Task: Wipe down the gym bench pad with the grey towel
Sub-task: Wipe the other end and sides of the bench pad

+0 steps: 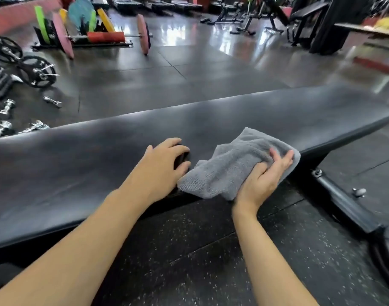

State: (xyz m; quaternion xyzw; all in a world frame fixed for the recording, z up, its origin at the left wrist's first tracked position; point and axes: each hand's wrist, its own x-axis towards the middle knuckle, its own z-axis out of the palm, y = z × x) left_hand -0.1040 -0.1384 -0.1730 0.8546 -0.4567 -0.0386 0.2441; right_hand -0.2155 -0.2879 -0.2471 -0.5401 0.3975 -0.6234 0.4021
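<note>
A long black bench pad (pixel 244 115) runs across the view from lower left to upper right. A crumpled grey towel (pixel 229 166) lies on its near edge, partly hanging over the side. My right hand (pixel 263 177) grips the towel from the near side, thumb and fingers closed on its folds. My left hand (pixel 160 166) rests on the pad just left of the towel, fingers curled over a small dark object I cannot identify.
A black bench frame bar (pixel 343 202) with bolts extends over the speckled rubber floor at right. Chrome dumbbells (pixel 53 101) lie on the floor at left. A barbell with pink plates (pixel 142 34) and coloured plates stand behind. Other benches sit far back.
</note>
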